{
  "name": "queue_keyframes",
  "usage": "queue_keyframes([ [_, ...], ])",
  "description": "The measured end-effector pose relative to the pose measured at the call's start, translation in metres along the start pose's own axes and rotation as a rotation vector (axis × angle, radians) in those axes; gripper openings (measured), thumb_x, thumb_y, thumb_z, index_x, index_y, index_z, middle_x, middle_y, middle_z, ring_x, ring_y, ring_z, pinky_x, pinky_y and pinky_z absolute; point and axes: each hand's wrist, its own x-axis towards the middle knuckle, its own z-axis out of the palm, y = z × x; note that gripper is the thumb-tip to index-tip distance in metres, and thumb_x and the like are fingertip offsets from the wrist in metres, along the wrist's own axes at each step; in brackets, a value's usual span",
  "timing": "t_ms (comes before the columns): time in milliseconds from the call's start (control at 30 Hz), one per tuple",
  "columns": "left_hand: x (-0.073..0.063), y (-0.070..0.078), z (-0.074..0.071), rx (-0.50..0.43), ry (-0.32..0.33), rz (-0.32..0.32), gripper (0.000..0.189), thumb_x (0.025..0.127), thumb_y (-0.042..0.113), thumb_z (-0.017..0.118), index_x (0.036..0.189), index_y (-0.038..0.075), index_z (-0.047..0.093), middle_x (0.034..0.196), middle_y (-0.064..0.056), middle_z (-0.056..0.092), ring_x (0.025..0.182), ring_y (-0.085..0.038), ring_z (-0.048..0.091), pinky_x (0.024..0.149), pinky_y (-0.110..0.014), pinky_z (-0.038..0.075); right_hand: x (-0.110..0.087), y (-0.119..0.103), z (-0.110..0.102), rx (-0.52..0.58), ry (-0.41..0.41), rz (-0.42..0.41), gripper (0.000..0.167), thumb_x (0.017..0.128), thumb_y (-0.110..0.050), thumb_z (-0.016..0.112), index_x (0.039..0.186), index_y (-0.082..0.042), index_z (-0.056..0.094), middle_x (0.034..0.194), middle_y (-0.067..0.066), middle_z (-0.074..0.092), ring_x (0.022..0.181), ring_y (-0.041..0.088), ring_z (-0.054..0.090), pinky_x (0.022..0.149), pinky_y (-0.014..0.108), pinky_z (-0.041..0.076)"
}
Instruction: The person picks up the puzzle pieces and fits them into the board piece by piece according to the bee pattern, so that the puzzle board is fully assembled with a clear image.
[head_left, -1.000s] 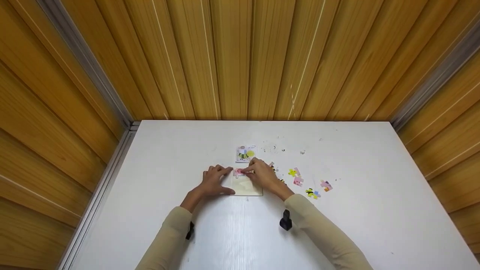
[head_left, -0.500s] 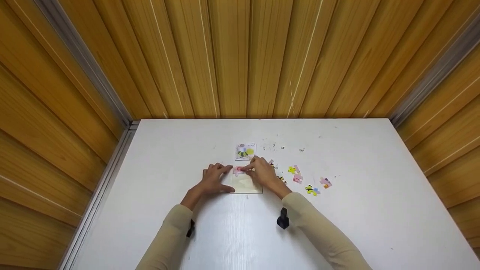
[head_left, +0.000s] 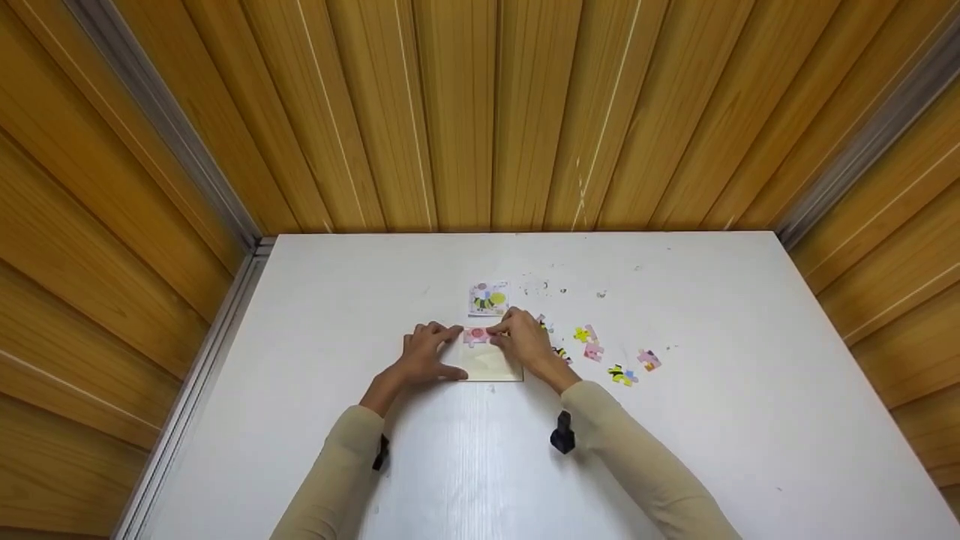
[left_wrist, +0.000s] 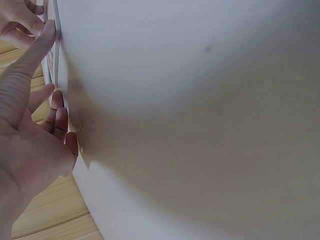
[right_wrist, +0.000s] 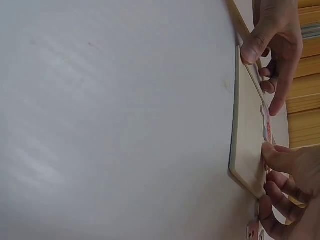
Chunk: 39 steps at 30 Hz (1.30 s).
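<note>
A cream puzzle board [head_left: 491, 365] lies flat on the white table [head_left: 675, 450]. One pink puzzle piece [head_left: 476, 335] sits at its far left corner. My left hand [head_left: 427, 354] rests against the board's left side, thumb on the near corner and straight fingers along the edge; the left wrist view shows this hand [left_wrist: 35, 100] beside the thin board edge [left_wrist: 54, 55]. My right hand [head_left: 523, 341] pinches the right end of the pink piece. The right wrist view shows the board [right_wrist: 247, 135], the pink piece [right_wrist: 267, 127], my left hand [right_wrist: 277, 45] and my right hand [right_wrist: 287, 175].
A small picture card [head_left: 488, 298] with a bee on it lies just beyond the board. Several loose coloured puzzle pieces [head_left: 592, 351] are scattered to the right of my right hand. Wooden slat walls enclose the table on the left, far and right sides.
Both hands stay at the board with the pink piece at its far edge; only the head view has drifted slightly, so everything sits a little higher in frame.
</note>
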Motion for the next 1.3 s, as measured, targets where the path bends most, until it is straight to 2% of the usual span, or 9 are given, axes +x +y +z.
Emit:
queue_keyframes([
  [167,0.001,0.000,0.000,0.005,-0.003,0.005,0.086,0.076,0.037,0.090,0.149,0.012,0.053,0.130,-0.019,0.056,0.118,-0.035,0.045,0.098,-0.053,0.032,-0.003,0.005,0.000,0.019,0.002,-0.034,0.023,0.090,-0.012,0.077,0.113,-0.008,0.079,0.101,0.009,0.064,0.095,0.024,0.059,0.083,0.040,0.049],
  [333,0.001,-0.002,0.000,0.004,-0.012,-0.003,0.086,0.076,0.038,0.090,0.150,0.013,0.052,0.131,-0.019,0.056,0.119,-0.036,0.044,0.100,-0.054,0.032,-0.003,0.008,-0.004,0.039,0.007,-0.106,0.032,0.092,-0.013,0.075,0.124,-0.010,0.075,0.104,0.010,0.065,0.091,0.022,0.062,0.080,0.037,0.049],
  [600,0.002,-0.004,0.002,0.002,-0.029,-0.020,0.087,0.078,0.040,0.089,0.152,0.016,0.050,0.136,-0.019,0.054,0.123,-0.035,0.043,0.104,-0.054,0.030,-0.004,0.014,-0.027,0.080,0.005,-0.160,0.026,0.091,-0.009,0.075,0.117,-0.004,0.077,0.104,0.015,0.067,0.087,0.024,0.065,0.075,0.031,0.051],
  [767,0.001,-0.003,0.002,-0.014,-0.006,-0.009,0.087,0.077,0.038,0.090,0.151,0.013,0.051,0.133,-0.019,0.055,0.120,-0.035,0.043,0.102,-0.055,0.030,-0.012,0.025,-0.054,0.046,0.016,-0.161,0.025,0.094,-0.010,0.073,0.118,-0.005,0.076,0.107,0.016,0.068,0.086,0.023,0.066,0.074,0.030,0.049],
  [867,0.000,-0.001,0.001,-0.009,0.006,0.008,0.087,0.076,0.038,0.090,0.150,0.012,0.052,0.130,-0.019,0.056,0.118,-0.036,0.044,0.100,-0.056,0.030,-0.018,0.035,-0.076,0.022,0.049,-0.150,0.025,0.095,-0.010,0.072,0.118,-0.004,0.076,0.107,0.016,0.068,0.085,0.023,0.065,0.074,0.032,0.048],
  [1000,-0.001,0.000,0.000,-0.005,0.009,0.013,0.087,0.076,0.038,0.090,0.150,0.012,0.053,0.131,-0.018,0.056,0.117,-0.035,0.044,0.099,-0.054,0.031,-0.026,0.055,-0.105,-0.001,0.096,-0.125,0.025,0.094,-0.008,0.072,0.118,-0.003,0.076,0.106,0.016,0.069,0.086,0.024,0.065,0.075,0.034,0.049],
  [1100,-0.002,0.000,-0.001,-0.010,0.008,0.005,0.087,0.075,0.037,0.090,0.150,0.013,0.053,0.132,-0.018,0.055,0.118,-0.035,0.044,0.099,-0.053,0.030,-0.032,0.071,-0.124,-0.013,0.124,-0.117,0.025,0.093,-0.006,0.072,0.117,-0.002,0.076,0.105,0.018,0.070,0.086,0.026,0.066,0.074,0.031,0.047],
  [1233,-0.002,0.000,0.000,-0.014,0.005,-0.012,0.086,0.076,0.038,0.090,0.150,0.015,0.053,0.134,-0.016,0.055,0.119,-0.033,0.044,0.100,-0.051,0.030,-0.041,0.092,-0.144,-0.027,0.152,-0.100,0.024,0.094,-0.004,0.071,0.118,-0.001,0.076,0.104,0.019,0.070,0.086,0.029,0.067,0.073,0.026,0.045],
  [1300,-0.001,0.000,0.000,-0.016,0.006,-0.016,0.087,0.075,0.038,0.090,0.150,0.015,0.053,0.133,-0.016,0.056,0.118,-0.033,0.044,0.099,-0.050,0.030,-0.046,0.101,-0.151,-0.033,0.164,-0.096,0.024,0.094,-0.004,0.071,0.118,-0.001,0.075,0.103,0.019,0.070,0.086,0.030,0.068,0.074,0.030,0.048],
])
